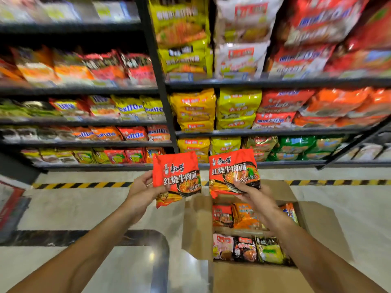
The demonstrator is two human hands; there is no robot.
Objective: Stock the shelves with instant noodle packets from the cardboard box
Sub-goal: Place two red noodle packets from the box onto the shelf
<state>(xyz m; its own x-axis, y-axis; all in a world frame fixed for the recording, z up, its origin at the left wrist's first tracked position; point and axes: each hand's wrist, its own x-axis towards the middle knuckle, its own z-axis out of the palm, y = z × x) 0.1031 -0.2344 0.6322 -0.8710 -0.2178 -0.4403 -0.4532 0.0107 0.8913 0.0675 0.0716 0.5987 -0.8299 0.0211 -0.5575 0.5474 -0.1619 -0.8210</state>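
Item: two red instant noodle packets, held up above the open cardboard box (pixel 249 278), which is taken as the landmark.

Left packet (pixel 176 176): gripped at its lower left edge by the left hand (pixel 143 190), fingers curled behind it and thumb laid across the front. It is held above and to the left of the box, slightly tilted.

Right packet (pixel 232 171): pinched at its lower right corner by the right hand (pixel 254 195), thumb on the front and fingers behind. It is held directly above the far end of the box. The two packets are kept just beside each other, with a narrow gap between them.

Box contents: further packets stood on edge in two rows, red and orange ones (pixel 234 215) in the far row, a pink, a black and a green-yellow one (pixel 247 249) in the near row. The box flaps are folded outward.

Beyond the box: dark metal shelves (pixel 275 132), stocked with yellow, red, orange and green noodle multipacks, blurred in the upper tiers. Between the box and the shelves, a yellow-and-black striped line (pixel 84 185) is marked on the pale floor.
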